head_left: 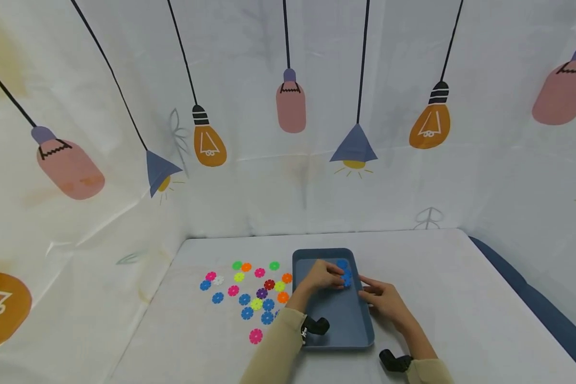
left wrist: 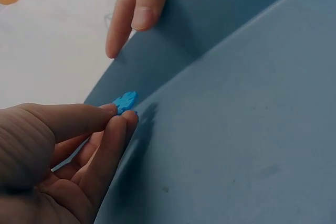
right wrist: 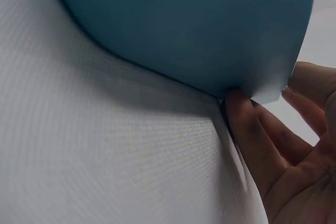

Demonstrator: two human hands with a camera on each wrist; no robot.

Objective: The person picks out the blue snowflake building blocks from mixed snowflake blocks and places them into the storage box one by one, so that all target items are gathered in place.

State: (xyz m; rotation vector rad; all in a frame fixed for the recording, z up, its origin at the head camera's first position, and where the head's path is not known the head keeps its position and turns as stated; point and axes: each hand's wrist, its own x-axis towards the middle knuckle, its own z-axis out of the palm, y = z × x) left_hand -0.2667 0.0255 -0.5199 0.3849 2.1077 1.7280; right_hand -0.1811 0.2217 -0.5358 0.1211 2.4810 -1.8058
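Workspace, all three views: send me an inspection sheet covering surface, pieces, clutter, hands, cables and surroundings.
Surface: white table, with the tray and pieces on it.
Job's things: blue-grey tray; blue discs in it near the right wall; mixed-colour discs loose on the table to its left, scattered unsorted.
Clutter: nothing seen.
Left hand: pinches a blue notched piece over the tray.
Right hand: touches the tray's right side.
Cables: nothing seen; the lamp cords are only printed.
Surroundings: white backdrop with printed lamps; blue object beyond the table's right edge, identity unclear.
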